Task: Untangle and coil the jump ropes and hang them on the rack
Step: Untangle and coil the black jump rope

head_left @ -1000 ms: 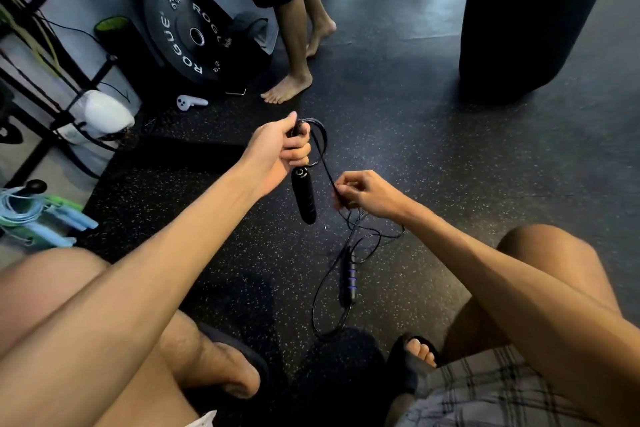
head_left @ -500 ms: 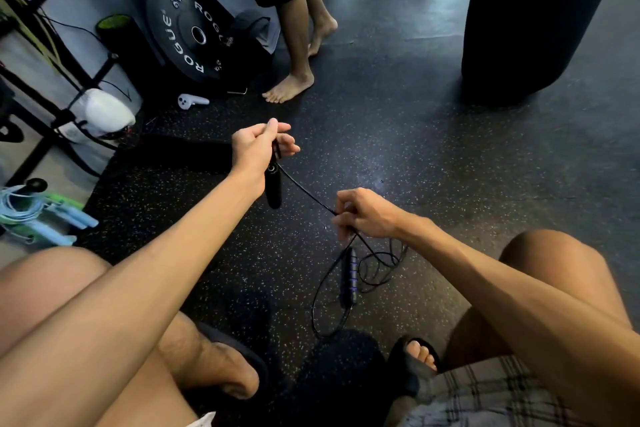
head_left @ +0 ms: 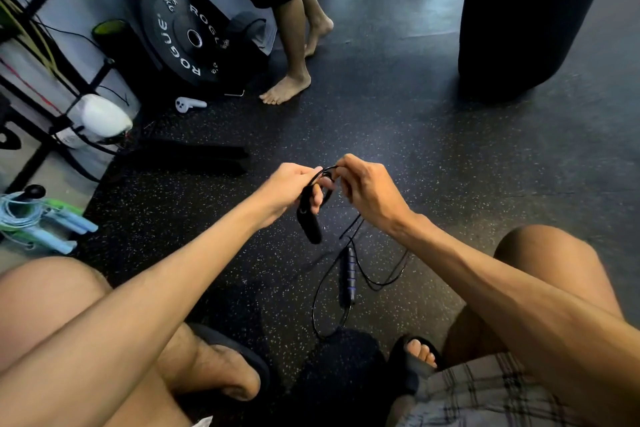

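I hold a black jump rope over the dark speckled floor. My left hand (head_left: pixel 289 189) grips its black handle (head_left: pixel 309 222), which hangs down from my fist, together with a small loop of cord. My right hand (head_left: pixel 367 189) is right beside it, pinching the thin black cord (head_left: pixel 356 222) at the top of that loop. The remaining cord trails down to the second handle (head_left: pixel 347 277), black with purple rings, lying on the floor between my feet amid loose loops.
A metal rack (head_left: pixel 52 87) with bands stands at the left, with a pale blue and green jump rope bundle (head_left: pixel 41 222) at its foot. A black weight plate (head_left: pixel 187 35), a white controller (head_left: pixel 188 104), another person's bare feet (head_left: pixel 287 87) and a black punching bag (head_left: pixel 530 10) are farther off.
My right hand has risen from low over the floor up to my left hand, bringing the cord with it. The stretched cord between the hands is now a small loop.
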A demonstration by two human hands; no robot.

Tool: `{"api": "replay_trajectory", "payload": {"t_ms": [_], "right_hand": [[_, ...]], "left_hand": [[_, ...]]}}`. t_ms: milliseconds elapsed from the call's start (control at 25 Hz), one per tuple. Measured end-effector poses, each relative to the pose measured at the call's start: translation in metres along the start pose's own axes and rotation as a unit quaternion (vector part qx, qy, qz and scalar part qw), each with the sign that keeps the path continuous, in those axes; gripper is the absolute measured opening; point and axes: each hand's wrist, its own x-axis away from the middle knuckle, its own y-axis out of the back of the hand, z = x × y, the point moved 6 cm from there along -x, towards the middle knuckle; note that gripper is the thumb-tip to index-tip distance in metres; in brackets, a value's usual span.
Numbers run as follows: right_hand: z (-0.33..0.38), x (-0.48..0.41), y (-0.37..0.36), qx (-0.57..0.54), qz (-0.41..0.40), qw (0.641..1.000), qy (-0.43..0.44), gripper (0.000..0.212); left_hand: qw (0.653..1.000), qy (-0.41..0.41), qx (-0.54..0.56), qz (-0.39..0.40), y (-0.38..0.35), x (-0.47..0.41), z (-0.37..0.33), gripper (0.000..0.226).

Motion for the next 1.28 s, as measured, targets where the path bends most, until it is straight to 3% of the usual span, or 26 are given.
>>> {"api": "replay_trajectory", "payload": {"t_ms": [160,320,520,800,960,1080,1280], "right_hand": [[-0.012,0.0,0.006,-0.044,-0.021,0.996,-0.073,0.021],[-0.02,0.0,0.002,-0.092,-0.004,0.984,-0.149,0.025],[-0.03,0.003,-0.018,-0.093,0.09,0.971,-0.203,0.026],[-0.036,0.03,-0.051,-0.078,0.299,0.919,-0.246,0.022],[-0.019,0.035,-0.054,-0.086,0.325,0.925,-0.176,0.018],[-0.005,0.029,-0.05,-0.062,0.301,0.948,-0.086,0.018],[0.017,0.016,-0.031,-0.018,0.162,0.986,0.041,0.019]], "left_hand": [[0.988,0.008,0.137,0.073,-0.012,0.006,-0.01,0.037],[0.978,0.013,0.188,0.09,-0.011,0.01,-0.023,0.036],[0.956,-0.01,0.292,0.031,0.005,0.007,-0.032,0.04],[0.885,-0.048,0.451,-0.102,0.051,-0.003,-0.039,0.039],[0.884,-0.079,0.407,-0.218,0.07,0.0,-0.033,0.035],[0.915,-0.09,0.266,-0.291,0.079,-0.001,-0.023,0.031],[0.952,-0.095,0.04,-0.288,0.074,0.001,-0.023,0.031]]}}
